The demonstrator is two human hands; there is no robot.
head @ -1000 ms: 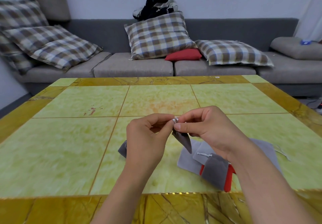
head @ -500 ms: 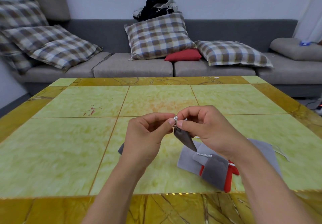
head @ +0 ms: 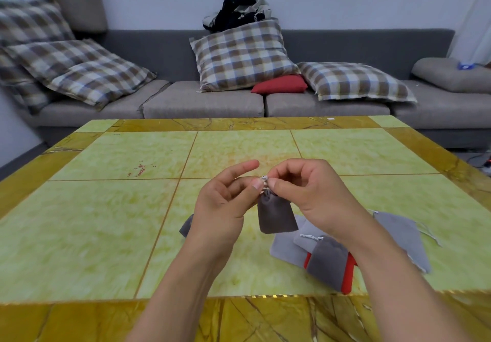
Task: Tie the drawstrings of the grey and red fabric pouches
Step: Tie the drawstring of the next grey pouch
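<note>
Above the near surface [head: 111,235]: grey pouch [head: 276,215] hanging mouth-up, long axis vertical.
Left hand [head: 225,203] and right hand [head: 305,195] flank its drawstring [head: 265,182] at equal reach, each pinching the cord by thumb and finger; spare pouches [head: 326,262], grey over red, lie just right; sofa [head: 202,99] beyond.

Left grip [head: 225,203], right grip [head: 300,192] pinching, fingertips meeting.
</note>
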